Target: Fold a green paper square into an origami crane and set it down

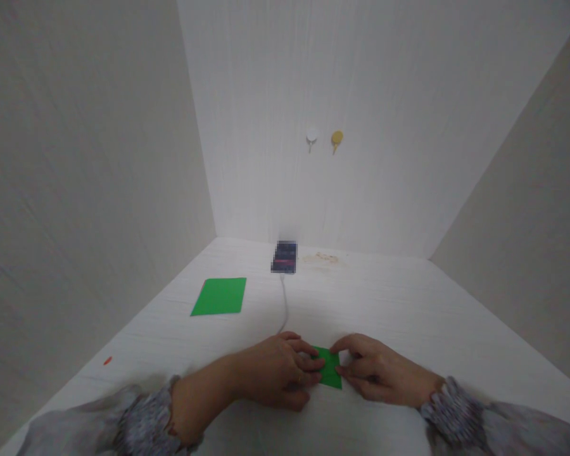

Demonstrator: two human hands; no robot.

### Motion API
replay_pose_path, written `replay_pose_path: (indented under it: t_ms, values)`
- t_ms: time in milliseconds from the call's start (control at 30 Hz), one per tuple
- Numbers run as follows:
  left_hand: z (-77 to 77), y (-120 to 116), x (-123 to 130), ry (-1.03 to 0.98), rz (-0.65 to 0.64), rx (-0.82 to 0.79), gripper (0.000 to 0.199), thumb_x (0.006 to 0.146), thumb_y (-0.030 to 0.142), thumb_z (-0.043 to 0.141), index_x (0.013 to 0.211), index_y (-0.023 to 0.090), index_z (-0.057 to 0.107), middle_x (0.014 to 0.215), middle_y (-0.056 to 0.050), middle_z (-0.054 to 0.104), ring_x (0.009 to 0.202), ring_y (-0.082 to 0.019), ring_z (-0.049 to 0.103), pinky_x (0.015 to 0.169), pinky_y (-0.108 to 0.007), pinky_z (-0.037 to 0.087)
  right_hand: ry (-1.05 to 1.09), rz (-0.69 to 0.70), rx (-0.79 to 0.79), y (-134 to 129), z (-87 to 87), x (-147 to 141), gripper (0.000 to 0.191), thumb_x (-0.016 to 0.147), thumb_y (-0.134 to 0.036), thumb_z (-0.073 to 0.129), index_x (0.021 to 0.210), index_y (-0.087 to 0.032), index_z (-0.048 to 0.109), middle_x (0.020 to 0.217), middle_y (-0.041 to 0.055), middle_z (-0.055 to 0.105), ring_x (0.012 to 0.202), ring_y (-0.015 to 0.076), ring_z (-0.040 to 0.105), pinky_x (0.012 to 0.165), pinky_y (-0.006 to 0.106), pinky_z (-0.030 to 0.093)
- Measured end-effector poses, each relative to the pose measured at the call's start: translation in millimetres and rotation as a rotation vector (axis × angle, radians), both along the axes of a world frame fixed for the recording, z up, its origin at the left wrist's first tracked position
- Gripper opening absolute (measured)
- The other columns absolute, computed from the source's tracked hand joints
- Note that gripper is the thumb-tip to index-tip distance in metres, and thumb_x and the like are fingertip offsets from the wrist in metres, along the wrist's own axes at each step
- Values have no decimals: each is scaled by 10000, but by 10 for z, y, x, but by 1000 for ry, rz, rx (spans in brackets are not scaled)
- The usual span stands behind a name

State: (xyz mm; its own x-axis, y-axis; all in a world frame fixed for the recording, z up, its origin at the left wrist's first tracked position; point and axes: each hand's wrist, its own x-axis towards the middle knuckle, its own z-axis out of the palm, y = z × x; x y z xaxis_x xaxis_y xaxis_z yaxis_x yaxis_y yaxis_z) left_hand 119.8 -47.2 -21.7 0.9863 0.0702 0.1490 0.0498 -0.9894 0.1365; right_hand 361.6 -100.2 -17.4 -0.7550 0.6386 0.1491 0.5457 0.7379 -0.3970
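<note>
- I have my left arm (pixel 204 392) slanting in from the lower left, the left hand (pixel 280 373) palm down, fingers slightly spread and pointing right
- My right arm (pixel 420 385) enters from the lower right, the right hand (pixel 377 370) curled more, its fingers bent leftward
- I see both sets of fingertips facing each other, near but apart

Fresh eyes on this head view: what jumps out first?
The bright green sheet lying flat on the white table, left of centre, stands out most against the pale surroundings. Next is the smaller green piece at bottom centre, with the left hand and right hand touching it from either side. Beyond them, a dark pixelated device sits near the back wall.
</note>
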Motion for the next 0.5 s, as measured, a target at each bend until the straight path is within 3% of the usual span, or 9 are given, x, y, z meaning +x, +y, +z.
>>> replay_pose_path:
  t_ms: [167, 300, 500]
  values:
    - [34, -12, 0, 3, 3, -19, 287, 767, 305, 496, 1037, 220, 542, 1112, -25, 572, 1050, -202, 475, 940, -346, 269, 87, 40, -13, 16, -24, 26, 292, 794, -146, 432, 1044, -176, 579, 1167, 97, 508, 1004, 174, 487, 840, 304, 389]
    - [52, -10, 6, 3, 0, -27, 280, 758, 308, 508, 1019, 214, 546, 1084, -17, 586, 1051, -197, 469, 940, -336, 275, 19, 31, 16, 14, 1, -34, 397, 811, -183, 417, 1206, -208, 447, 1173, 84, 536, 923, 175, 516, 825, 334, 366]
    - [18, 7, 26, 9, -14, -7, 321, 742, 318, 530, 1040, 199, 542, 1084, -29, 585, 1052, -214, 460, 927, -337, 294, -121, -29, 19, 19, 62, -131, 362, 848, -243, 393, 1205, -236, 448, 1175, 46, 552, 798, 169, 507, 745, 305, 356]
